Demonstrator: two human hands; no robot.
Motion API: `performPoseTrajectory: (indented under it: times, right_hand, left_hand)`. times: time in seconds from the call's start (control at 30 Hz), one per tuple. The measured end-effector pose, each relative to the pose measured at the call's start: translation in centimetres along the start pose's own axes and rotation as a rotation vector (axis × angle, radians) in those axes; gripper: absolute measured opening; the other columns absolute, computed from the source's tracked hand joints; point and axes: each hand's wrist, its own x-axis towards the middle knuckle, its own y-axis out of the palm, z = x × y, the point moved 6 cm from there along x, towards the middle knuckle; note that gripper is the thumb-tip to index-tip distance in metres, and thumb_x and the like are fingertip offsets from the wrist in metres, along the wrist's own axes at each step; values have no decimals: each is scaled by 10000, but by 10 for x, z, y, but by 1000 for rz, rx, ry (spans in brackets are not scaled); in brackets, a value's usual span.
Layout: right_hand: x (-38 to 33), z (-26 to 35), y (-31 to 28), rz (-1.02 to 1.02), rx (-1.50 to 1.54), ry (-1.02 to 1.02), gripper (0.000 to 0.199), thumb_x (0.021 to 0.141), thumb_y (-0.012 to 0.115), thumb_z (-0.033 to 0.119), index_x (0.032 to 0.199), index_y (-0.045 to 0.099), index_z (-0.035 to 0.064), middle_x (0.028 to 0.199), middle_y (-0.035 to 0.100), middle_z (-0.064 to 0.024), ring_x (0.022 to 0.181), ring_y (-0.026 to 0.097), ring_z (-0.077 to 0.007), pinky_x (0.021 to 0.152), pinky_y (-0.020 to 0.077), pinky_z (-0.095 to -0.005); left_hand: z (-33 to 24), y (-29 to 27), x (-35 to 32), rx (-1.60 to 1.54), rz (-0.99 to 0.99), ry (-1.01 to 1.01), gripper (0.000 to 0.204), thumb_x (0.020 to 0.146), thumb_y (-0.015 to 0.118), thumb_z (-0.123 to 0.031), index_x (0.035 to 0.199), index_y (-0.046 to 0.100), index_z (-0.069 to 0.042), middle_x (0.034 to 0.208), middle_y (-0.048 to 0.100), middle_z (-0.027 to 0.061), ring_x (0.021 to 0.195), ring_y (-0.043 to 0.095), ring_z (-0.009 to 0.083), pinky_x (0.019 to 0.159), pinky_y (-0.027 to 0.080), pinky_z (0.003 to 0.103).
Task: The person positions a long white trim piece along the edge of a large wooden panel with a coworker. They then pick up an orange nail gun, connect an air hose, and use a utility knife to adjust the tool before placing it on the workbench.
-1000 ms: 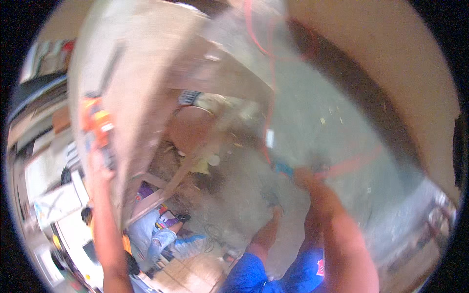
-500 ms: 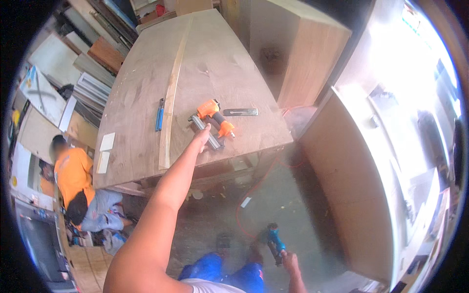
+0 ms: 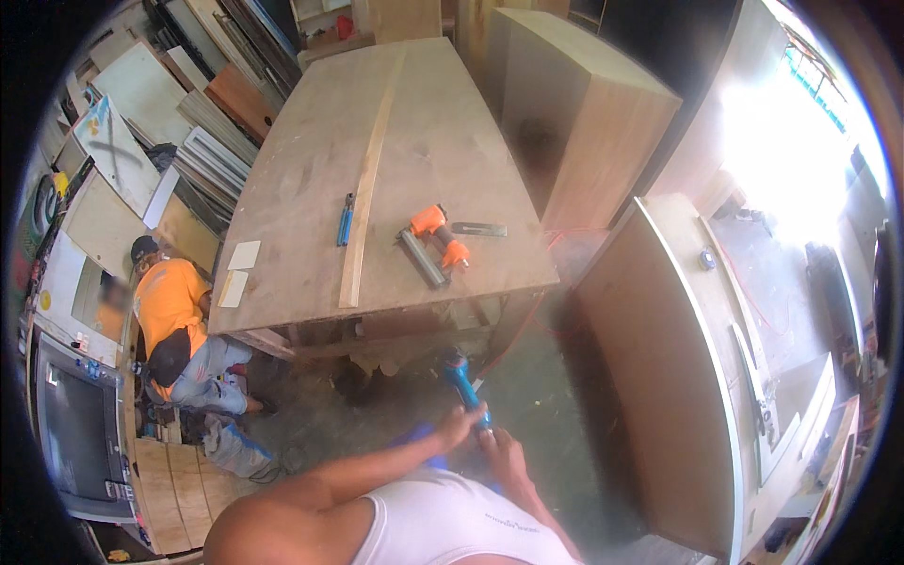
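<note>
In front of my body both hands are on a teal nail gun (image 3: 460, 375), its head pointing away toward the table. My left hand (image 3: 458, 427) is closed on the handle. My right hand (image 3: 505, 453) is closed around the handle's near end; what lies inside its fingers is hidden. On the wooden table (image 3: 311, 179) an orange nail gun (image 3: 433, 245) lies on its side, with nothing touching it. Beside it is a flat dark metal piece (image 3: 480, 229). A blue-handled tool (image 3: 346, 221), perhaps pliers, lies next to a long wooden strip (image 3: 370, 188).
Two pale rectangular pieces (image 3: 243, 255) lie at the table's left edge. A person in an orange shirt (image 3: 171, 297) crouches at the left. A large panel unit (image 3: 659, 358) stands at the right, a wooden cabinet (image 3: 612, 132) behind it. A thin orange hose (image 3: 516, 341) crosses the floor.
My left hand has let go of the orange nail gun on the table and come back to the teal one. My right hand has raised the teal nail gun and brought it leftward.
</note>
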Motion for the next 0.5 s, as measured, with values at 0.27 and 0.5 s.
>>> performPoseTrajectory:
  times: [0.27,0.5]
  right_hand:
    - [58,61,37,231,-75,-187,447,949,545,425,996,616,-15,834,642,-292,836,634,-474,707,480,-518]
    - [170,100,61,165,169,-179,412,961,544,398,1004,608,-7,840,654,-240,820,662,-358,719,491,-431]
  left_hand:
    - [-11,-89,30,-6,-406,-32,566,959,476,-544,931,620,3,814,653,132,802,618,266,772,468,380]
    - [-128,-133,93,339,-531,109,654,969,443,-552,835,629,61,739,622,247,713,615,390,688,456,479]
